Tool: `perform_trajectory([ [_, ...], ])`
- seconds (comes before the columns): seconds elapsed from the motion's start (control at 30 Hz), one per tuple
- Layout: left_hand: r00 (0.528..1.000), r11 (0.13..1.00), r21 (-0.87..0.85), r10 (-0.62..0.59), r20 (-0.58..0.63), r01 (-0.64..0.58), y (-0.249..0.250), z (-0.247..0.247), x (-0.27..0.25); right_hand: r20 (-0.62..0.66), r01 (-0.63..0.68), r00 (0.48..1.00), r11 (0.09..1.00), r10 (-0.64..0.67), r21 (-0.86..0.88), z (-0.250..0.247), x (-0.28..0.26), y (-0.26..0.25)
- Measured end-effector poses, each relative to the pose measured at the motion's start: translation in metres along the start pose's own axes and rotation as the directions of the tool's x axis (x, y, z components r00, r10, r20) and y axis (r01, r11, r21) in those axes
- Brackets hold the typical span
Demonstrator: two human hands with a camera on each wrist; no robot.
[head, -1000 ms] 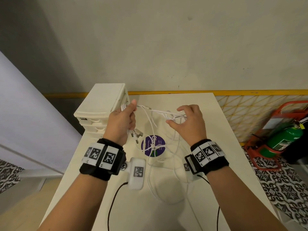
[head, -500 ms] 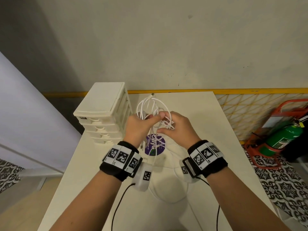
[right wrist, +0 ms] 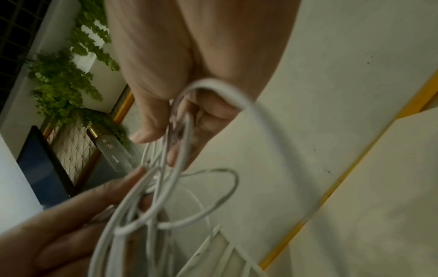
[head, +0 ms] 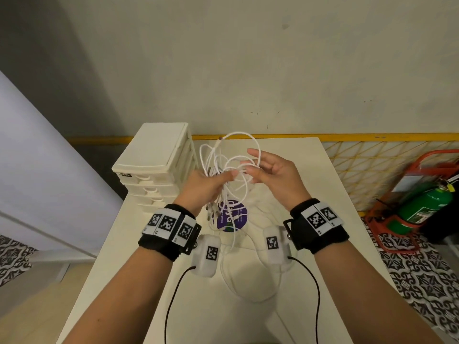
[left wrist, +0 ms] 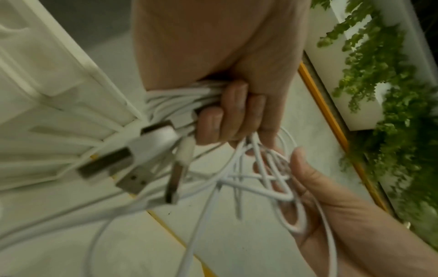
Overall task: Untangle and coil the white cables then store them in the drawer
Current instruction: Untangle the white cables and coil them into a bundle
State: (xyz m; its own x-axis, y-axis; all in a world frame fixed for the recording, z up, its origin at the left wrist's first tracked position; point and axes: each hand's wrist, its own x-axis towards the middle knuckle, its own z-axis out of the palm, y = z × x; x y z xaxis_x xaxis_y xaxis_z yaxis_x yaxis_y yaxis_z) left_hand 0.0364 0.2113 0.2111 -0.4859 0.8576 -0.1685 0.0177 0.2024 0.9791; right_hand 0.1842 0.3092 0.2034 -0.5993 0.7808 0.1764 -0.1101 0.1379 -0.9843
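Observation:
A tangle of white cables is held up above the white table, its loops rising over both hands. My left hand grips a bunch of strands in its fist, and several USB plugs dangle below it. Just to its right, my right hand has loops draped over its spread fingers, and its thumb and fingers pinch a few strands. More cable slack trails down onto the table near me. The cream drawer unit stands at the table's back left, drawers closed.
A round purple sticker lies on the table under the hands. The table's back edge meets the wall. Off the right edge, on the floor, are a green fire extinguisher and a red stand.
The hands came together from a stretched-out strand, then the right hand drew slightly right and spread its fingers. The loops now stand taller above both hands.

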Motion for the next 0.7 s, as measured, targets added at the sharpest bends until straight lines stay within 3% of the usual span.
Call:
perform_trajectory([
  [0.17,0.988,0.992,-0.096,0.070,-0.138,-0.084,0.017,-0.021,0.002,0.008,-0.082,0.996,0.974,0.085,-0.213,-0.023,-0.001,0.022],
  [0.27,0.990,0.987,-0.130,0.084,-0.116,-0.099,0.028,-0.027,0.003,-0.221,-0.182,0.972,0.854,0.081,-0.488,-0.029,0.000,0.045],
  [0.33,0.991,0.982,-0.153,0.093,-0.092,-0.107,0.033,-0.024,0.003,-0.293,-0.279,0.945,0.823,0.145,-0.495,-0.025,-0.002,0.045],
  [0.37,0.991,0.980,-0.161,0.101,-0.084,-0.113,0.034,-0.022,0.004,-0.229,-0.300,0.948,0.856,0.219,-0.421,-0.021,-0.004,0.041],
  [0.43,0.992,0.976,-0.184,0.102,-0.079,-0.115,0.035,-0.018,0.006,0.047,-0.304,0.943,0.910,0.330,-0.283,-0.008,-0.009,0.029],
  [0.5,0.991,0.971,-0.210,0.099,-0.086,-0.116,0.035,-0.016,0.009,0.309,-0.256,0.891,0.929,0.334,-0.268,0.004,-0.015,0.024],
  [0.53,0.990,0.968,-0.221,0.101,-0.095,-0.120,0.035,-0.016,0.010,0.380,-0.220,0.867,0.933,0.321,-0.286,0.008,-0.016,0.027],
  [0.6,0.986,0.965,-0.228,0.099,-0.133,-0.128,0.036,-0.021,0.011,0.375,-0.157,0.885,0.935,0.276,-0.318,0.007,-0.017,0.036],
  [0.7,0.964,0.965,-0.217,0.090,-0.251,-0.147,0.037,-0.040,0.011,0.103,-0.157,0.976,0.945,0.193,-0.288,-0.017,-0.013,0.047],
])
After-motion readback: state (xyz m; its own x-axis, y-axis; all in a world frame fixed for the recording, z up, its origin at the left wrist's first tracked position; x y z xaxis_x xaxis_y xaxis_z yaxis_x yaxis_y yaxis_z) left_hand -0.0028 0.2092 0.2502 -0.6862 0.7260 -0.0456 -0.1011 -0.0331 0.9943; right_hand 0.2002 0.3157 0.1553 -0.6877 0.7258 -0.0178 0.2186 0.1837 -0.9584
